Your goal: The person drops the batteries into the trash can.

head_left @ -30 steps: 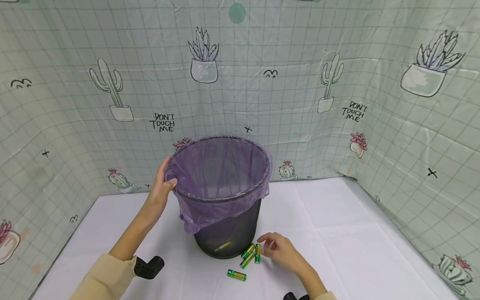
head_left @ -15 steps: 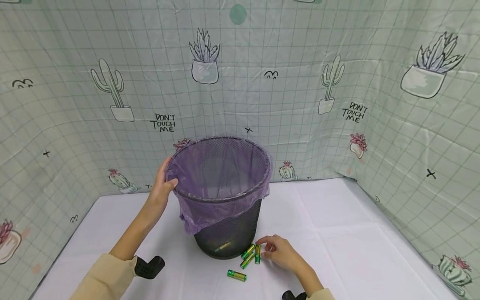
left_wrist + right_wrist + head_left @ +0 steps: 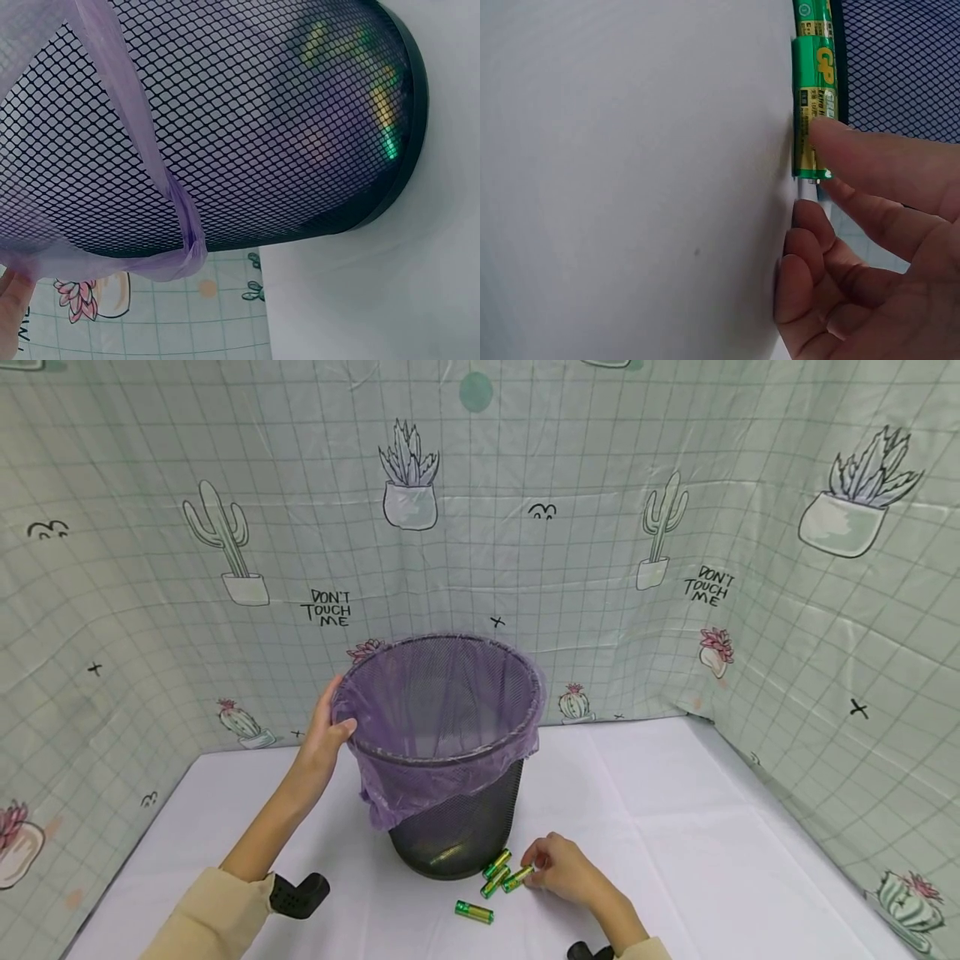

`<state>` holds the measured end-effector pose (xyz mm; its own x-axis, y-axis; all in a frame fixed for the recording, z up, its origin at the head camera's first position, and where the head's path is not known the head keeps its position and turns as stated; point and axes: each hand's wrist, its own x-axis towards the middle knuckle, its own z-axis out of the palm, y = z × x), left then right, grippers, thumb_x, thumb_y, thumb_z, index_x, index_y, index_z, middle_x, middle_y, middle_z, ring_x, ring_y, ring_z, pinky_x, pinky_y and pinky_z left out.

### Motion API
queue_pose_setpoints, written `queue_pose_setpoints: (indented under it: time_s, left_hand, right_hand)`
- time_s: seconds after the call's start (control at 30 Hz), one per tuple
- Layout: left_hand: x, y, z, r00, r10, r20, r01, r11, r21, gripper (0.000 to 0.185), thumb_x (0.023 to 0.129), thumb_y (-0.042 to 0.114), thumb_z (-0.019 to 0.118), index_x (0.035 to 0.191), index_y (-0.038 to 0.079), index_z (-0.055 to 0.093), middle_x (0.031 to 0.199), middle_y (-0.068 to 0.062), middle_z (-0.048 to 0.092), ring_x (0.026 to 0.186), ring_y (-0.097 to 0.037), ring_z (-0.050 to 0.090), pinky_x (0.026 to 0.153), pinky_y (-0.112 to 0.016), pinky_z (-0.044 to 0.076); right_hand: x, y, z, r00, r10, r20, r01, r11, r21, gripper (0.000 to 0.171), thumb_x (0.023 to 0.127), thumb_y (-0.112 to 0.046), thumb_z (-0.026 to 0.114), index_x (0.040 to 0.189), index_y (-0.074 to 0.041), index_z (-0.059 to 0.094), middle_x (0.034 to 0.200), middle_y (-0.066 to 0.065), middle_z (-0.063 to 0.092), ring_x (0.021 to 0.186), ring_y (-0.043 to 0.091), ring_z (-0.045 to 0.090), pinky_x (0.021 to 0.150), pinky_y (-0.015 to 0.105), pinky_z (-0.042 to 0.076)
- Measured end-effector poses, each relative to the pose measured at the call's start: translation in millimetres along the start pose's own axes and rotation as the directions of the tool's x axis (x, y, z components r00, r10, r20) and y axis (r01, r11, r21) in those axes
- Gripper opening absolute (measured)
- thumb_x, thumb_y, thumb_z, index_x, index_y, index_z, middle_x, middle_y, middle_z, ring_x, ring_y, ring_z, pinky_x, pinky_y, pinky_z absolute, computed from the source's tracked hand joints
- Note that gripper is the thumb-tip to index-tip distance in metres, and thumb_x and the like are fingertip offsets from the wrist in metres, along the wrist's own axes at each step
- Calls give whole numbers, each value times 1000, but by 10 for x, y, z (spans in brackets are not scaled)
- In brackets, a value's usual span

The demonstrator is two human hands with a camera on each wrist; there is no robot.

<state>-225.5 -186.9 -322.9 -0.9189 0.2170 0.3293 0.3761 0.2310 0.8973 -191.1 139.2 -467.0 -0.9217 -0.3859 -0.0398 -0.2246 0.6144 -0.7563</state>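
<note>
My left hand (image 3: 327, 727) grips the left rim of a black mesh wastebasket (image 3: 480, 818), thumb over the edge. A purple bin liner (image 3: 442, 781) lines the basket and folds over its rim. At the basket's right foot, my right hand (image 3: 564, 870) pinches the near end of a green and gold battery (image 3: 517, 878); in the right wrist view the thumb lies on that battery (image 3: 815, 105). Two more batteries (image 3: 495, 882) lie beside it against the base, and a single battery (image 3: 474, 912) lies nearer the front. Through the mesh, the left wrist view shows blurred green-gold shapes (image 3: 384, 112).
A white cloth (image 3: 675, 827) covers the table. Grid-patterned curtains with cactus prints (image 3: 480, 568) stand behind and on both sides. Black wrist mounts (image 3: 298, 895) stick out from the sleeves.
The battery by my right hand has swung from pointing away to lying slanted, its near end now between thumb and finger. The right fingers have drawn back slightly from the basket. My left hand stays put.
</note>
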Motion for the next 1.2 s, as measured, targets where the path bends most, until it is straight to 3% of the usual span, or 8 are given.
queue_pose_setpoints:
  time_s: [0.63,0.97,1.2]
  left_hand:
    - [2,3,-4,1000,-2,-3,2,1000,8,75,87,26,37,150,20,-3,155,-9,-14,142,-31,-14,105,-69,-2]
    - [4,-4,-14,1000,-10,2,10,1000,11,74,88,27,36,150,22,-4,155,-6,-16,142,-30,-15,105,-69,-2]
    - [1,10,1,1000,-4,5,4,1000,2,74,88,27,37,150,21,-3,155,-8,-16,142,-31,-15,105,-69,-1]
  right_hand:
    - [-39,9,-35,996,84,9,-84,995,-46,14,70,1,71,80,-1,62,76,3,50,70,16,46,59,23,38]
    - [-73,24,-56,999,-4,40,6,998,-67,10,75,-6,71,79,-3,62,74,0,49,67,11,44,57,21,36]
    - [-128,4,-89,999,-17,46,20,999,-49,9,79,-8,68,81,-3,61,74,0,49,67,10,43,57,21,36]
